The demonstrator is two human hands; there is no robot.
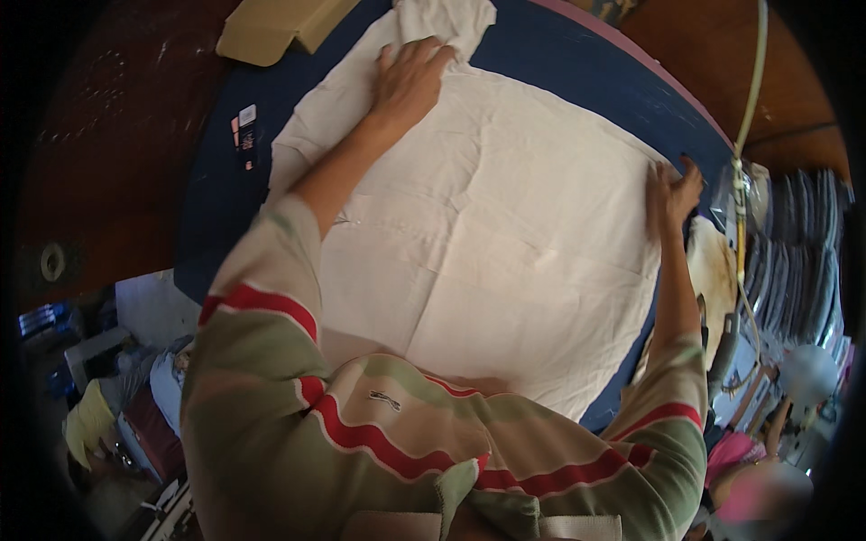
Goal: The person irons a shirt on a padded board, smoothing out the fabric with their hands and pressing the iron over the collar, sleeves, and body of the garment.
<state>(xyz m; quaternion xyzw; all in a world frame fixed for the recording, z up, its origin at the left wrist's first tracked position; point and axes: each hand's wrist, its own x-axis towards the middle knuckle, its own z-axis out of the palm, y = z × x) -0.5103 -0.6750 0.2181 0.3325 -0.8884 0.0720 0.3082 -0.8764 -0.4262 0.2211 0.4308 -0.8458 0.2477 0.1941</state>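
A large white cloth (pixel 487 225) lies spread flat over a dark blue table top (pixel 212 216). My left hand (pixel 410 77) rests palm down on the cloth near its far left corner, fingers spread. At the cloth's right edge my right hand (pixel 672 194) presses on the fabric, fingers apart, by the table's rim. Both forearms, in green sleeves with red stripes, reach across the cloth. Whether the right hand pinches the edge I cannot tell.
A tan flat box (pixel 275 27) lies at the far left of the table. A small dark card (pixel 245 135) sits on the blue top left of the cloth. A pale cord (pixel 747 117) hangs at right, beside stacked grey items (pixel 798 252). Clutter lies on the floor at lower left.
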